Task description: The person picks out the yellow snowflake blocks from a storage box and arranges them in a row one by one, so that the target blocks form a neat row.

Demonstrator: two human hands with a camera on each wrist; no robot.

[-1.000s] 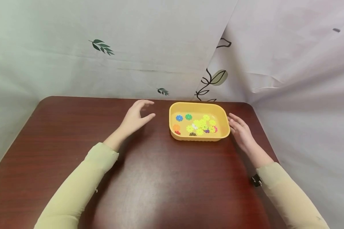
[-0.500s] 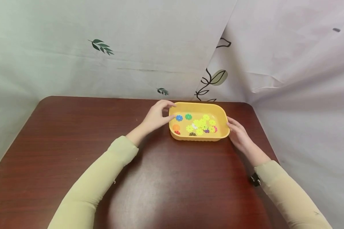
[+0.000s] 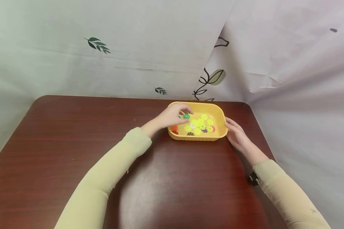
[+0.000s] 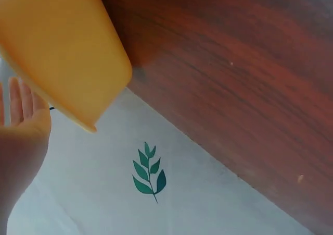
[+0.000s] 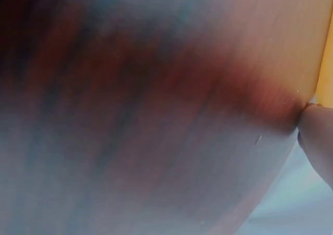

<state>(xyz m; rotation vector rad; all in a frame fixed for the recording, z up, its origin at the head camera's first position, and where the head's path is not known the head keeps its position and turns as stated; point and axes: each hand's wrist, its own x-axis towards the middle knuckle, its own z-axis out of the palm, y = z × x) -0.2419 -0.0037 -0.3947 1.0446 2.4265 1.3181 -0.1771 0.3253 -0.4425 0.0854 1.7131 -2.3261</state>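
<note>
If lowered, the loose-fingered left hand [image 3: 171,115] could jolt the yellow basin [image 3: 197,138] beneath; the straight-fingered right hand [image 3: 238,136] only touches it.

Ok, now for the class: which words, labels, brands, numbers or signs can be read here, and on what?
None can be read.
Yellow tray, flower-shaped pieces: no lettering visible.
Black item by the right sleeve: pale marks, too small to read.
Wall covering: printed leaves, no words.

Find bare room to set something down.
Bare table lies left of the left sleeve and between both sleeves, nearer than the yellow tray. Crowded: the tray, holding flower pieces, left hand over its left end, right hand at its right.
</note>
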